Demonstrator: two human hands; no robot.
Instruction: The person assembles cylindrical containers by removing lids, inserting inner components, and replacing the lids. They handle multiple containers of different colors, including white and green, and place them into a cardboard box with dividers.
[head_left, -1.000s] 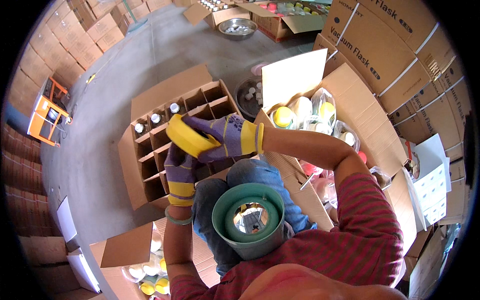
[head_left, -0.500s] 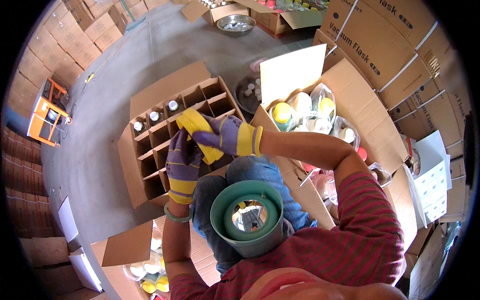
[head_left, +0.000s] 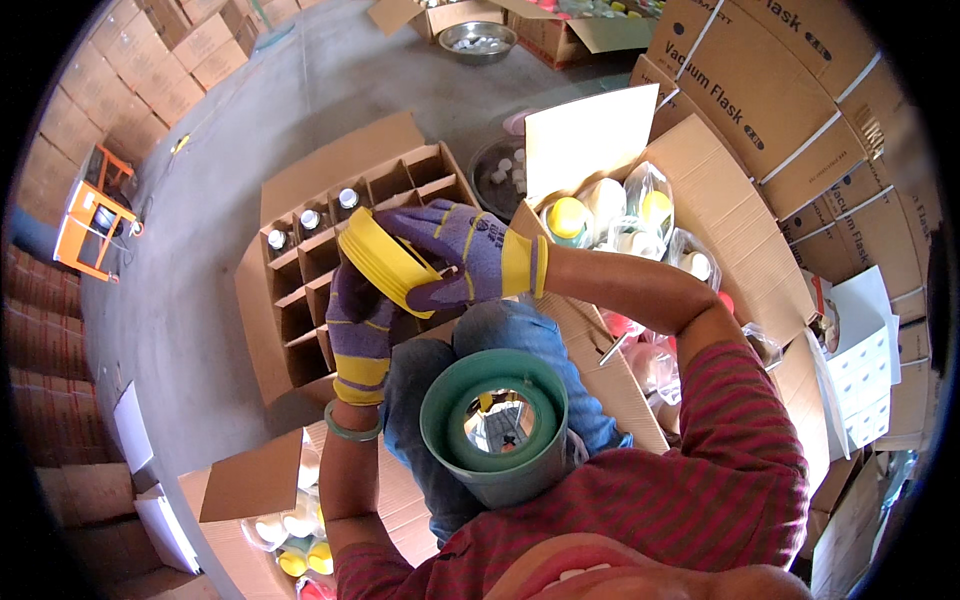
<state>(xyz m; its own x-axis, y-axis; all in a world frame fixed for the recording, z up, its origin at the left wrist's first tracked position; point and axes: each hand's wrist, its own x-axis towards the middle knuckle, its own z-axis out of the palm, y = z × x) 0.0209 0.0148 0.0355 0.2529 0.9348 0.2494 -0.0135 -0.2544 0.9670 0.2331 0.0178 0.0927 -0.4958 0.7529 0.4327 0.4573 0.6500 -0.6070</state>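
Note:
Both hands wear purple and yellow gloves and hold a yellow ridged plastic ring (head_left: 378, 262) over the near side of a divided carton (head_left: 335, 165). My right hand (head_left: 468, 252) grips the ring from its right, fingers over the top and thumb below. My left hand (head_left: 360, 325) is closed at its lower left edge, its fingertips partly hidden behind it. A green flask body (head_left: 508, 488) stands between my thighs, open end up, with a mirror-like round surface inside. Three silver-tipped glass flask liners (head_left: 310, 219) show in the carton's left cells.
At right, an open carton (head_left: 700, 160) holds bagged flasks with yellow and white tops. Another carton (head_left: 250, 485) with similar pieces is at lower left. Metal bowls of small white pieces (head_left: 478, 40) sit beyond. Stacked cartons (head_left: 760, 90) rise at right; an orange machine (head_left: 95, 225) stands far left.
The yellow ring has tilted to show more of its ridged side. My right hand has shifted slightly right and spread around it; my left hand has moved slightly left.

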